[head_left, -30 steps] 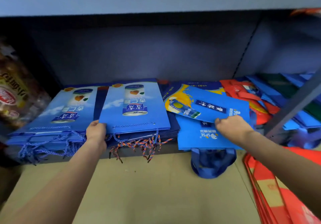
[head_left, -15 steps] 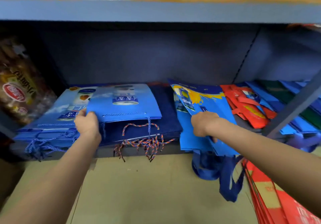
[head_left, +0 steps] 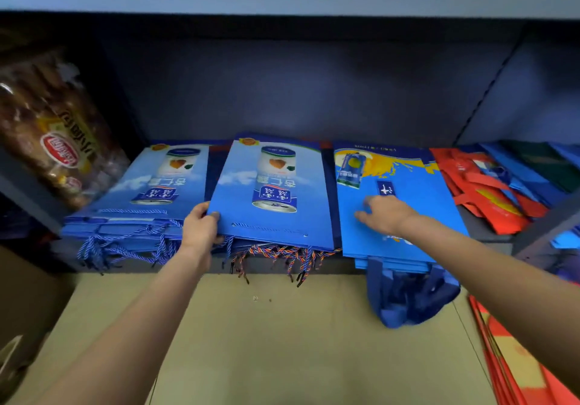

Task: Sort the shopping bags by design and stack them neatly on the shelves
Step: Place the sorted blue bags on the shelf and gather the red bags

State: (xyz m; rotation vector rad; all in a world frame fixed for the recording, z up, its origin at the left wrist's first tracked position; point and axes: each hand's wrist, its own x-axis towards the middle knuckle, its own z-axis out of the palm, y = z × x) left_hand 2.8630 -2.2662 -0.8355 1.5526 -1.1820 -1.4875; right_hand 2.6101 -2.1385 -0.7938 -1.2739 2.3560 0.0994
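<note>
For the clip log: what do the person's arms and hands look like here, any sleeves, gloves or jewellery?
Both forearms are bare right up to the frame edge, with no sleeves showing. The left hand and right hand wear no gloves. No watch, bracelet or ring is visible, though the image is soft, so a thin ring could go unseen.

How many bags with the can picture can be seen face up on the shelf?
2: one tops the left stack; one tops the middle stack, gripped by the left hand. More may lie hidden beneath.

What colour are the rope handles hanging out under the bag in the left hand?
Multicoloured twisted cord handles, orange, red and dark blue, seen in the head view.
</note>
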